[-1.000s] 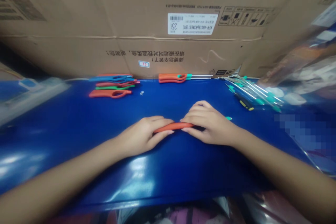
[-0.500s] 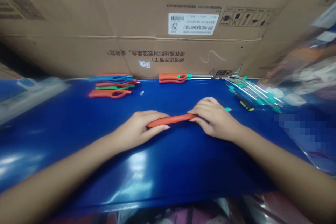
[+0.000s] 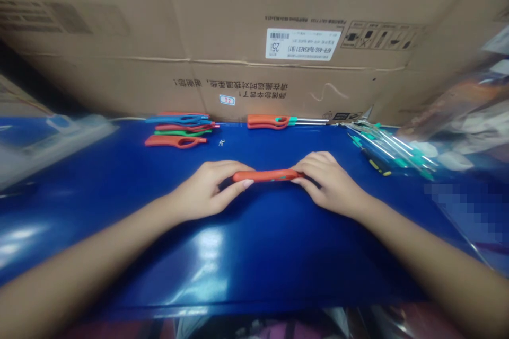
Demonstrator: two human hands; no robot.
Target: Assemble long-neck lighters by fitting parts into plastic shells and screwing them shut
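An orange lighter handle (image 3: pixel 268 176) is held level above the blue table, its narrow edge facing me and a bit of green showing on it. My left hand (image 3: pixel 209 188) is closed on its left end, thumb below and fingers over the top. My right hand (image 3: pixel 330 183) pinches the right end; its fingers hide the tip. Behind them lies an orange stick lighter (image 3: pixel 267 122) with a silver tube. Several lighter handles in orange, blue, red and green (image 3: pixel 183 132) are stacked at the back left.
Silver tubes with green ends (image 3: pixel 392 143) lie at the back right, beside a black and yellow tool (image 3: pixel 374 161). A large cardboard box (image 3: pixel 222 26) walls off the back of the blue table (image 3: pixel 254 254). Blurred plastic packaging (image 3: pixel 449 111) is at the right.
The orange handle has turned from a slant to nearly level, and green now shows on its edge. Both hands keep hold of it. The camera view has shifted slightly.
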